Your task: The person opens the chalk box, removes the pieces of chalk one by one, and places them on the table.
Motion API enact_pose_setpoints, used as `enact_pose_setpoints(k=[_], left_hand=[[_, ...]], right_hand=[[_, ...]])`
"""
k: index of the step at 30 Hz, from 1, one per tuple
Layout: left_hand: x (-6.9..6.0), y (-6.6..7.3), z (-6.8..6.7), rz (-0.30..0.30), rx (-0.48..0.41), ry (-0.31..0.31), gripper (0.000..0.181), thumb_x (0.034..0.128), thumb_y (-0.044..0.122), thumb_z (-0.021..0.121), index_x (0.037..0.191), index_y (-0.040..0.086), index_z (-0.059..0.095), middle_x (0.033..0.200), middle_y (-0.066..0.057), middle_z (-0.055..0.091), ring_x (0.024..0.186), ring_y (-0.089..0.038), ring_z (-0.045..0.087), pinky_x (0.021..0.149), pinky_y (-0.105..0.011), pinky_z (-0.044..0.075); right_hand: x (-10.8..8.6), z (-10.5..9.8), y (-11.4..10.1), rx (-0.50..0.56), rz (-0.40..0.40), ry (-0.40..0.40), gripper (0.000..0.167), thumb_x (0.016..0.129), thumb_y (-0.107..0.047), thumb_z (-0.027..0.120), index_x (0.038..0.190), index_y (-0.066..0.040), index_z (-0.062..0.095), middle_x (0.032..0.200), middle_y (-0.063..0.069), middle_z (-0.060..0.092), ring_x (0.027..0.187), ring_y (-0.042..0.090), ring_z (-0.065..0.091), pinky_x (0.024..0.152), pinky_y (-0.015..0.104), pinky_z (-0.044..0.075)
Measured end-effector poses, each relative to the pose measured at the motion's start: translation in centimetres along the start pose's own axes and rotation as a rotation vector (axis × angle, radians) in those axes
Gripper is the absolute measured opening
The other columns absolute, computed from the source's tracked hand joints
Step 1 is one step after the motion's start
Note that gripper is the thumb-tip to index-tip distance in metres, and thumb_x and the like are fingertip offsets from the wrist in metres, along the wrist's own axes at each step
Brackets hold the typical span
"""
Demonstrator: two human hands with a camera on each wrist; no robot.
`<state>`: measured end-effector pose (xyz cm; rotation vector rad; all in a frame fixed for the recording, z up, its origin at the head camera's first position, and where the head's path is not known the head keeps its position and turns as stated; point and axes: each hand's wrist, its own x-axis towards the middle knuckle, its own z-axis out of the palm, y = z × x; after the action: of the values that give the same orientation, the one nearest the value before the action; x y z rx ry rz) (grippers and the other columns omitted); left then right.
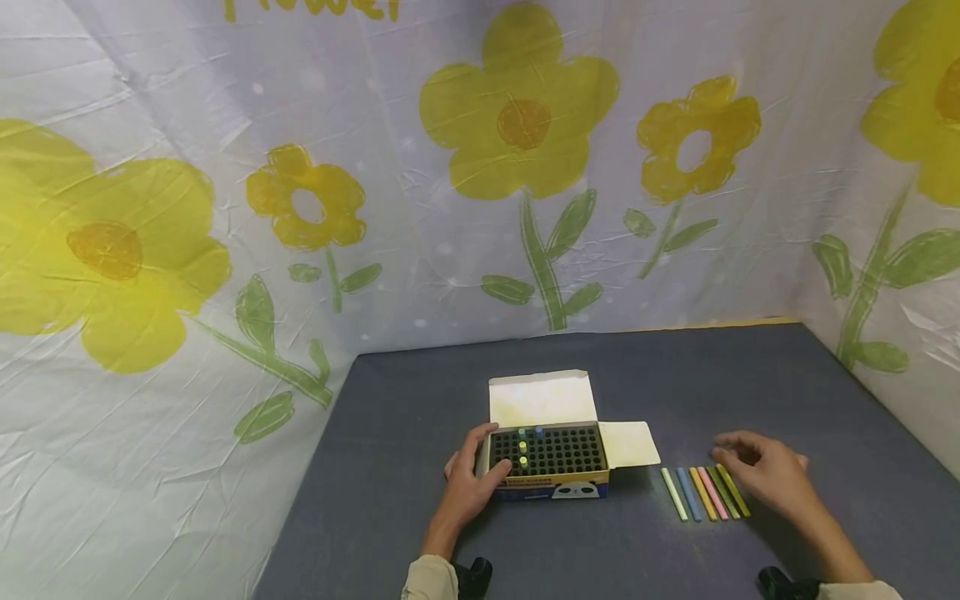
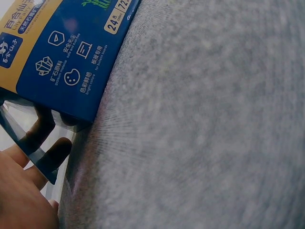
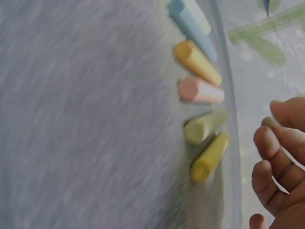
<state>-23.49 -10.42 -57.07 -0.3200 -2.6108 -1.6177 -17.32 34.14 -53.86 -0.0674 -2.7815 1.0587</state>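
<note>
My left hand [image 1: 467, 493] grips the left end of an open chalk box [image 1: 551, 485], thumb on its near edge; the left wrist view shows the box's printed blue side [image 2: 71, 57] and the fingers at its end. A black holed tray [image 1: 566, 450] inside holds several chalk sticks near its left. To the right of the box, several chalk sticks lie in a row: white [image 1: 674, 494], blue, orange, pink [image 1: 712, 493], green and yellow [image 3: 209, 157]. My right hand [image 1: 768, 475] is just beyond the yellow stick, fingers bent loosely, holding nothing visible.
The box's white lid [image 1: 543, 398] stands up at the back and a white side flap [image 1: 630, 444] spreads out to the right, left of the loose sticks. Behind the dark table [image 1: 420, 392] hangs a white cloth with yellow flowers [image 1: 524, 167].
</note>
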Motion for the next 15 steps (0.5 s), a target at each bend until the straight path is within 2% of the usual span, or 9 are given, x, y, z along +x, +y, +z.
enact_pose_setpoints(k=[3, 5, 6, 8, 10, 15], left_hand=[[0.0, 0.0, 0.0, 0.002, 0.000, -0.001, 0.059, 0.0903, 0.039, 0.072, 0.144, 0.043, 0.048, 0.145, -0.003, 0.056, 0.126, -0.031, 0.047, 0.108, -0.064, 0.019], [0.0, 0.0, 0.0, 0.003, -0.004, -0.003, 0.059, 0.0903, 0.039, 0.072, 0.144, 0.042, 0.049, 0.145, -0.003, 0.056, 0.125, -0.030, 0.047, 0.108, -0.063, 0.018], [0.0, 0.0, -0.1, 0.004, -0.005, -0.003, 0.058, 0.0903, 0.039, 0.072, 0.144, 0.042, 0.049, 0.144, -0.003, 0.057, 0.124, -0.030, 0.047, 0.108, -0.063, 0.017], [0.0, 0.0, -0.1, 0.002, -0.004, -0.003, 0.058, 0.0903, 0.039, 0.072, 0.144, 0.042, 0.049, 0.144, -0.003, 0.057, 0.123, -0.030, 0.047, 0.108, -0.062, 0.017], [0.0, 0.0, -0.1, -0.002, -0.005, -0.003, 0.058, 0.0903, 0.039, 0.072, 0.144, 0.043, 0.049, 0.144, -0.003, 0.057, 0.124, -0.030, 0.047, 0.108, -0.063, 0.017], [0.1, 0.1, -0.1, -0.011, -0.005, -0.002, 0.058, 0.0904, 0.040, 0.072, 0.144, 0.044, 0.048, 0.145, -0.002, 0.056, 0.129, -0.032, 0.044, 0.107, -0.065, 0.021]], right_hand=[[0.1, 0.2, -0.7, 0.054, -0.001, 0.017, 0.032, 0.100, -0.030, 0.067, 0.120, -0.005, 0.071, 0.089, 0.008, 0.076, 0.070, -0.003, 0.056, 0.082, 0.057, 0.021], [0.2, 0.3, -1.3, 0.074, -0.009, 0.025, 0.032, 0.099, -0.027, 0.067, 0.121, -0.004, 0.071, 0.091, 0.010, 0.075, 0.070, -0.001, 0.058, 0.086, 0.057, 0.030], [0.2, 0.4, -1.6, 0.077, -0.009, 0.027, 0.032, 0.099, -0.027, 0.067, 0.121, -0.005, 0.071, 0.092, 0.010, 0.075, 0.070, -0.001, 0.058, 0.085, 0.051, 0.037], [0.3, 0.6, -2.2, 0.084, -0.013, 0.035, 0.032, 0.099, -0.028, 0.067, 0.122, -0.005, 0.071, 0.095, 0.009, 0.074, 0.073, -0.002, 0.058, 0.073, 0.036, 0.045], [0.4, 0.9, -2.7, 0.099, -0.017, 0.035, 0.033, 0.100, -0.028, 0.067, 0.124, -0.006, 0.071, 0.098, 0.009, 0.073, 0.075, -0.002, 0.058, 0.066, 0.030, 0.048], [0.7, 1.6, -3.9, 0.154, -0.030, 0.053, 0.033, 0.100, -0.029, 0.067, 0.124, -0.008, 0.071, 0.097, 0.007, 0.072, 0.080, -0.001, 0.056, 0.068, 0.030, 0.047]])
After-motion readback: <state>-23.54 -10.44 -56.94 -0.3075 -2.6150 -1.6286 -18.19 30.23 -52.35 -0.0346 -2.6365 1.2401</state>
